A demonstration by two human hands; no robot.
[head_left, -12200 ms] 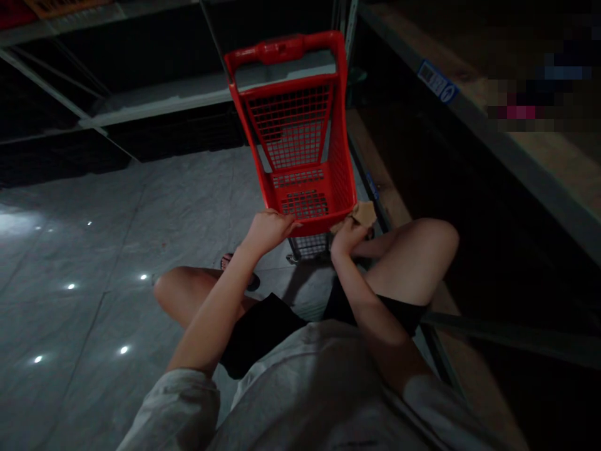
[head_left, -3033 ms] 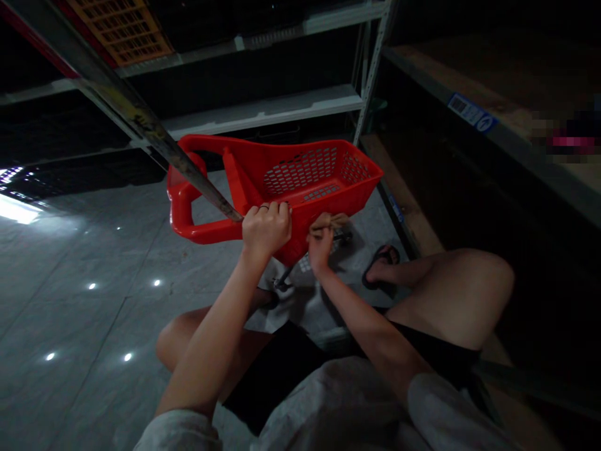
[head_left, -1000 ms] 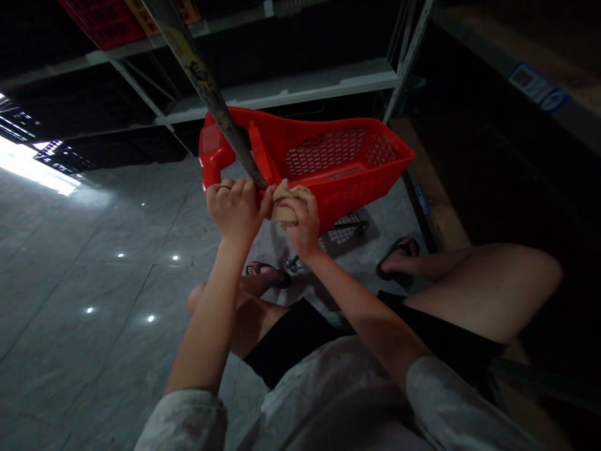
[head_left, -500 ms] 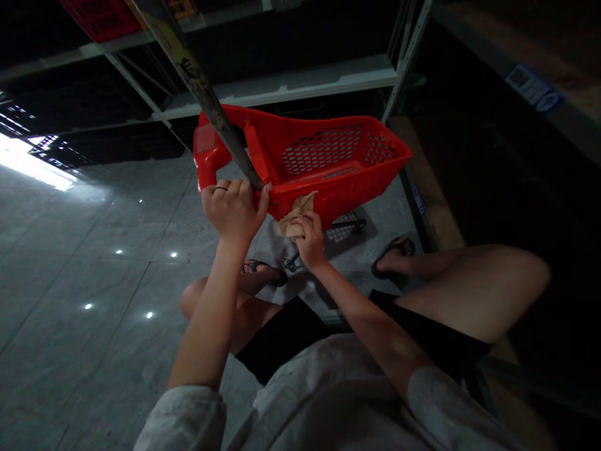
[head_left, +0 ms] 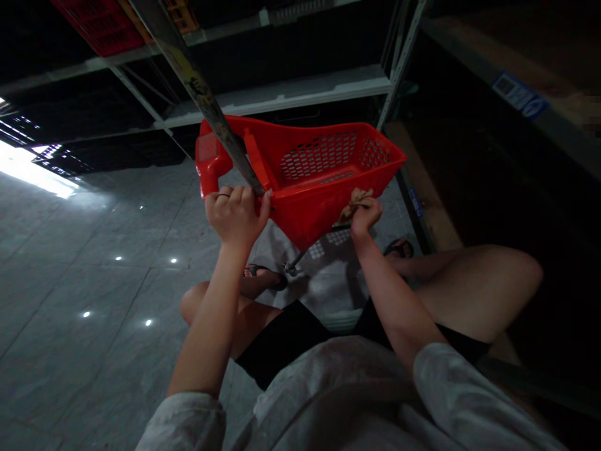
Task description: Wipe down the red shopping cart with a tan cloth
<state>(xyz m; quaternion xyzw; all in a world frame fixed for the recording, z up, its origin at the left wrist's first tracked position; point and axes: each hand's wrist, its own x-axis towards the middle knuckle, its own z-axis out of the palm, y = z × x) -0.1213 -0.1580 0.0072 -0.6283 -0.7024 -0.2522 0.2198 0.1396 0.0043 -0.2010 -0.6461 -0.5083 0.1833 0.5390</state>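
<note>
A red plastic shopping trolley basket (head_left: 319, 169) is tipped on its side in front of me, its perforated floor and walls facing up and to the right. My left hand (head_left: 237, 216) is shut around its rim near the handle end. My right hand (head_left: 366, 216) holds a crumpled tan rag (head_left: 357, 205), pressed to the outer wall near the basket's right end. The rag is partly hidden by my fingers.
A metal shelf upright (head_left: 197, 88) runs just behind my left hand. Steel shelving (head_left: 282, 100) stands behind the basket, and a wooden shelf edge with a blue label (head_left: 520, 95) lies to the right. My bent legs and sandalled feet rest on a grey marble floor (head_left: 94, 294).
My right hand has moved to the right along the basket's outer wall, taking the rag with it. The left hand and basket have barely moved.
</note>
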